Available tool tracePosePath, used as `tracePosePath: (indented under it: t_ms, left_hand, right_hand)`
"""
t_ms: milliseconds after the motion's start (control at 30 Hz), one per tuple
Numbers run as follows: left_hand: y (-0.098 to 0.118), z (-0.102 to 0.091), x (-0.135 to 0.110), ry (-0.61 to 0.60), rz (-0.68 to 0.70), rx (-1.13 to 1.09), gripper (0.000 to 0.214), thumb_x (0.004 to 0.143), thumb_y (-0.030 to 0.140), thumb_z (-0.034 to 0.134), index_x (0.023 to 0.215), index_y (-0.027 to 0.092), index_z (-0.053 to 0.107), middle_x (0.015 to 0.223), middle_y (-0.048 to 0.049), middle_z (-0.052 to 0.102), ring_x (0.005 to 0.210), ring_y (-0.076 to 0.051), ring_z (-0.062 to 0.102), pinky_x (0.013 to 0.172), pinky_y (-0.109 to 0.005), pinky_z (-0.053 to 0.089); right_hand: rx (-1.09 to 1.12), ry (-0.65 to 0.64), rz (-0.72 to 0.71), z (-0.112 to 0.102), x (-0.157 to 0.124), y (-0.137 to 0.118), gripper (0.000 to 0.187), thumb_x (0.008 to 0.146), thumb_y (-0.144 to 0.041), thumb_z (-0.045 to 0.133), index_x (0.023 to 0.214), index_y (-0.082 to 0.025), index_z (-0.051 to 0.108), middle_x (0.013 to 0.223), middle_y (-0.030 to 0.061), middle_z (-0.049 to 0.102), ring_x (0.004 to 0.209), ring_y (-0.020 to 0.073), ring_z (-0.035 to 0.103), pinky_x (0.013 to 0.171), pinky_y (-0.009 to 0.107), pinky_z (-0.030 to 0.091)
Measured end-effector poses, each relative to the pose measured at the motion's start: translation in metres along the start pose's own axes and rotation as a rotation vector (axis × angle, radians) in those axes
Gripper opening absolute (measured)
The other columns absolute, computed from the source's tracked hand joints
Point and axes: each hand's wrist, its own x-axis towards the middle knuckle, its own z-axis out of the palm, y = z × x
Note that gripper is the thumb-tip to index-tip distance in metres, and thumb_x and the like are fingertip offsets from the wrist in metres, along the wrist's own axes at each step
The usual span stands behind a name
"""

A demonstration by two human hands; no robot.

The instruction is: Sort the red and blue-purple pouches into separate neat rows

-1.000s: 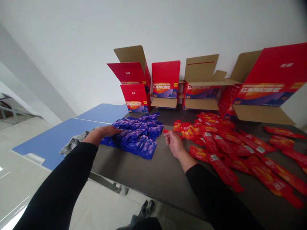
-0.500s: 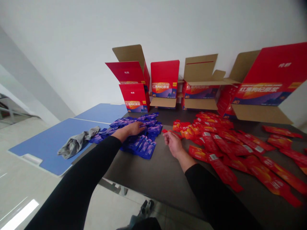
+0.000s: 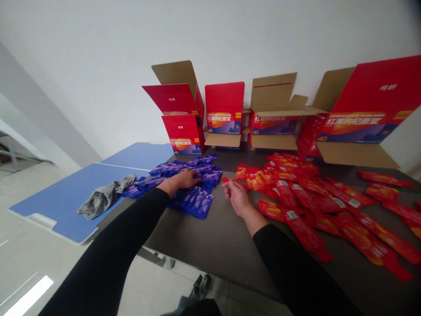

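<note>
My left hand (image 3: 187,179) lies over the pile of blue-purple sachets (image 3: 200,202), its fingers stretched forward and touching the upper ones. Nothing shows lifted in it, and its thumb side is partly hidden. My right hand (image 3: 237,197) is curled low above the dark tabletop, between the blue pile and the red one. A red sachet (image 3: 243,184) passes behind its closed fingers, with a small red end sticking out past the fingertips. Right beside that hand spreads a heap of red-orange sachets (image 3: 305,197), several with white barcode patches.
Along the wall stand red printed cartons (image 3: 183,136), several with flaps up; brown flaps (image 3: 357,154) jut over the table. A grey cloth (image 3: 105,197) lies on the blue tabletop (image 3: 66,188) at left. The dark table's front edge (image 3: 210,271) is close to my body.
My left hand has shifted slightly to the right over the blue sachets. The right hand and the red sachet by its fingers look the same. The view has shifted slightly.
</note>
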Motion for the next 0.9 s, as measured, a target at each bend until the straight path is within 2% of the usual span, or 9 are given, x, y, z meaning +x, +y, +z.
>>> tracePosePath:
  t_ms: [167,267,400,533,633,800,900]
  left_hand:
    - [0.003,-0.002,-0.007,-0.012,-0.004,0.053,0.057,0.094,0.050,0.050,0.138,0.015,0.060,0.136,-0.0183,0.064,0.123,-0.030,0.062,0.102,-0.033,0.048]
    - [0.004,-0.001,-0.010,-0.016,-0.044,0.023,0.064,0.092,0.052,0.054,0.140,0.010,0.056,0.135,-0.0220,0.062,0.121,-0.032,0.063,0.100,-0.035,0.049]
    - [0.005,-0.003,-0.009,-0.017,-0.130,-0.006,0.071,0.088,0.057,0.057,0.143,0.011,0.053,0.139,-0.0224,0.060,0.122,-0.035,0.063,0.099,-0.037,0.050]
    - [0.008,-0.011,0.004,0.045,-0.160,0.000,0.060,0.094,0.053,0.050,0.135,0.012,0.061,0.132,-0.0206,0.066,0.122,-0.033,0.064,0.101,-0.037,0.050]
    - [0.013,-0.015,0.019,0.023,-0.181,-0.053,0.050,0.095,0.049,0.050,0.126,0.015,0.068,0.124,-0.0173,0.072,0.115,-0.031,0.068,0.099,-0.034,0.051]
    - [0.026,-0.011,0.037,-0.041,-0.280,-0.057,0.057,0.090,0.056,0.060,0.125,0.012,0.068,0.124,-0.0209,0.071,0.110,-0.033,0.070,0.095,-0.035,0.053]
    - [0.031,-0.009,0.040,-0.081,-0.287,-0.034,0.059,0.090,0.059,0.058,0.125,0.011,0.069,0.124,-0.0220,0.071,0.110,-0.034,0.070,0.094,-0.036,0.053]
  right_hand:
    - [-0.004,-0.006,-0.005,0.000,0.000,0.000,0.044,0.072,-0.064,0.072,0.074,-0.020,0.069,0.061,0.0001,0.055,0.053,0.0109,0.044,0.048,0.025,0.031]
    - [-0.006,-0.007,-0.012,-0.001,0.000,0.002,0.043,0.073,-0.063,0.072,0.073,-0.020,0.069,0.061,0.0001,0.055,0.053,0.0107,0.044,0.048,0.025,0.031]
    - [0.006,-0.004,-0.005,-0.002,0.001,0.004,0.044,0.073,-0.063,0.072,0.076,-0.019,0.069,0.061,-0.0004,0.054,0.053,0.0105,0.044,0.048,0.024,0.031]
    - [0.022,-0.012,0.007,-0.003,0.002,0.005,0.044,0.073,-0.062,0.073,0.076,-0.018,0.069,0.061,-0.0007,0.054,0.053,0.0102,0.045,0.048,0.024,0.031]
    - [0.022,-0.022,0.000,-0.004,0.002,0.006,0.044,0.075,-0.062,0.072,0.076,-0.019,0.069,0.062,-0.0003,0.055,0.054,0.0102,0.046,0.049,0.024,0.031]
    - [0.019,-0.023,-0.001,-0.004,0.002,0.005,0.043,0.076,-0.062,0.071,0.074,-0.019,0.067,0.062,0.0000,0.056,0.055,0.0107,0.046,0.049,0.024,0.031]
    - [0.019,-0.019,0.000,-0.004,0.002,0.005,0.042,0.076,-0.061,0.071,0.075,-0.019,0.067,0.062,-0.0003,0.056,0.054,0.0107,0.046,0.049,0.024,0.031]
